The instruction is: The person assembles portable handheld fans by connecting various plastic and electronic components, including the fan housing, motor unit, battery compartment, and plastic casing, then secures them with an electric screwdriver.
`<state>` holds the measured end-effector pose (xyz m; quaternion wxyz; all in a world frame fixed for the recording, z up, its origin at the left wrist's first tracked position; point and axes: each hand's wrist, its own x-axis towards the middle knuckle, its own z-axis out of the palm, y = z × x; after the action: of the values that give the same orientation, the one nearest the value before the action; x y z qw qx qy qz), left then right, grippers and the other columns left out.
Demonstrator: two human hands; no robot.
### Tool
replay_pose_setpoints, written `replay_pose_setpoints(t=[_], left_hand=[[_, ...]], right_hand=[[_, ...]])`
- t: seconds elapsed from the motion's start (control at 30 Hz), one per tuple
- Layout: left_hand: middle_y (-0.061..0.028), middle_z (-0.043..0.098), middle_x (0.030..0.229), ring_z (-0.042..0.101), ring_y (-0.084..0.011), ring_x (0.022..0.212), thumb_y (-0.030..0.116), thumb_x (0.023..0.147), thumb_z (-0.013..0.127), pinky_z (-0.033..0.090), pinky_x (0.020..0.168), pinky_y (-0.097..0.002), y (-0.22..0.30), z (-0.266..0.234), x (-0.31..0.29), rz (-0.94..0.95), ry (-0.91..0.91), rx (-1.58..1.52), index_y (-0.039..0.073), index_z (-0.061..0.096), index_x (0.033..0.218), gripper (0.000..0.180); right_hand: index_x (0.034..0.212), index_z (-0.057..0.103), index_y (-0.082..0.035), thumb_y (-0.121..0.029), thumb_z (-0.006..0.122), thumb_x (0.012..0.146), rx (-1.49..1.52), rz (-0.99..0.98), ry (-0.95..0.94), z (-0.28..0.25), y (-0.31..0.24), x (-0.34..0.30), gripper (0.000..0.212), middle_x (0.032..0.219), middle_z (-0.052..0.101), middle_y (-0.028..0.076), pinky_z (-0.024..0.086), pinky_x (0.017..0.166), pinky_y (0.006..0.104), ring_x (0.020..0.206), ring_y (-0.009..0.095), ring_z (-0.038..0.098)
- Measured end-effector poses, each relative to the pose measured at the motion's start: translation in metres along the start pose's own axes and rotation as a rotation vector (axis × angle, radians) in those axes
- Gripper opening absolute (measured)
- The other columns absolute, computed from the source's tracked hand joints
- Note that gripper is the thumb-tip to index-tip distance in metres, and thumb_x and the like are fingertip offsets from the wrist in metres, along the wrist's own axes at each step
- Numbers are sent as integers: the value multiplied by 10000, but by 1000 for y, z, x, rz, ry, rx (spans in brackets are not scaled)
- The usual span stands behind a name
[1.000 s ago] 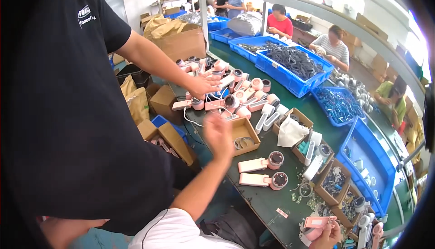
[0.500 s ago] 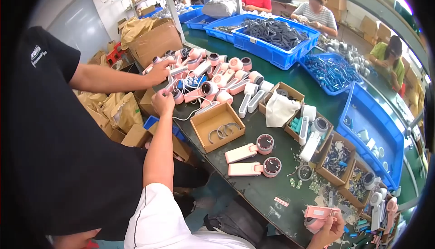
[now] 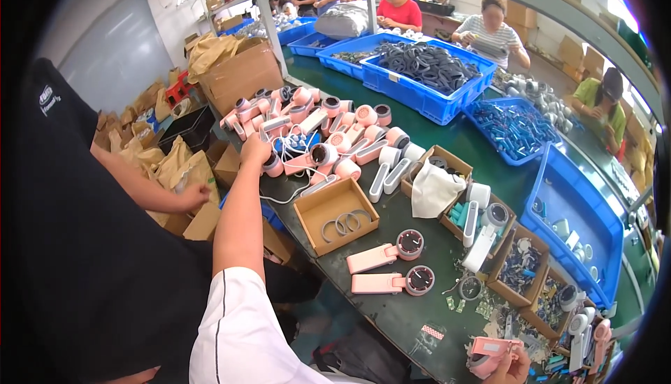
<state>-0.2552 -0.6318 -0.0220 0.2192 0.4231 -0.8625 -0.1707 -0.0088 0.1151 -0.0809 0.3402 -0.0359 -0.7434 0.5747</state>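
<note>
My left hand (image 3: 256,149) reaches to the near left edge of a heap of pink handheld fans (image 3: 325,153). Its fingers are hidden among the fans and a white cable (image 3: 288,200), so any hold does not show. At the lower right, my right hand (image 3: 514,368) grips a pink handheld fan (image 3: 492,346) with a pale rectangle on its handle. Two pink fans with dark round faces, an upper fan (image 3: 383,251) and a lower fan (image 3: 393,282), lie side by side on the dark bench (image 3: 412,314). Left of them stands a cardboard box (image 3: 323,241) holding several grey rings.
A person in black (image 3: 91,244) stands close on my left. White fan parts and cardboard boxes of small scraps (image 3: 518,262) line the bench's right side. Beyond are blue crates, one full of dark rings (image 3: 428,66), another of blue cylinders (image 3: 514,125). People sit across the bench.
The person in black has drawn a hand back from the heap, down to the left. My left hand has moved slightly farther into the heap. My right hand keeps its fan.
</note>
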Motion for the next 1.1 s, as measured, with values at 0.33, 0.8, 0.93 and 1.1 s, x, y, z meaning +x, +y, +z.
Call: replay_pose_setpoints(t=[0.33,0.8,0.93,1.1], left_hand=[[-167,729,1169,696,-379,1081,409,832,738,570,905,-481,3,-7,12,33,-17,324,207,771,1141,371],[-125,765,999,731,-354,944,388,869,741,579,845,-460,-25,11,49,144,58,270,182,802,991,247],[-167,755,982,727,-371,950,358,924,674,576,841,-474,-22,7,39,140,143,312,187,781,1042,234],[-149,739,993,696,-374,927,310,893,677,540,783,-491,-32,-2,44,242,573,54,133,749,1007,223]], right_hand=[[1095,708,24,-32,771,892,-52,6,-11,-5,3,-5,220,1045,710,116,538,828,325,928,185,652],[1142,659,63,-12,745,908,-146,14,12,-10,-6,-3,260,1091,726,158,565,881,346,964,225,699],[1163,659,66,-13,743,911,-141,-44,0,-7,-8,-2,277,1081,732,157,568,872,346,955,232,705],[1139,656,33,-24,731,898,-277,75,-39,2,0,17,258,1020,696,93,524,793,282,876,155,644]])
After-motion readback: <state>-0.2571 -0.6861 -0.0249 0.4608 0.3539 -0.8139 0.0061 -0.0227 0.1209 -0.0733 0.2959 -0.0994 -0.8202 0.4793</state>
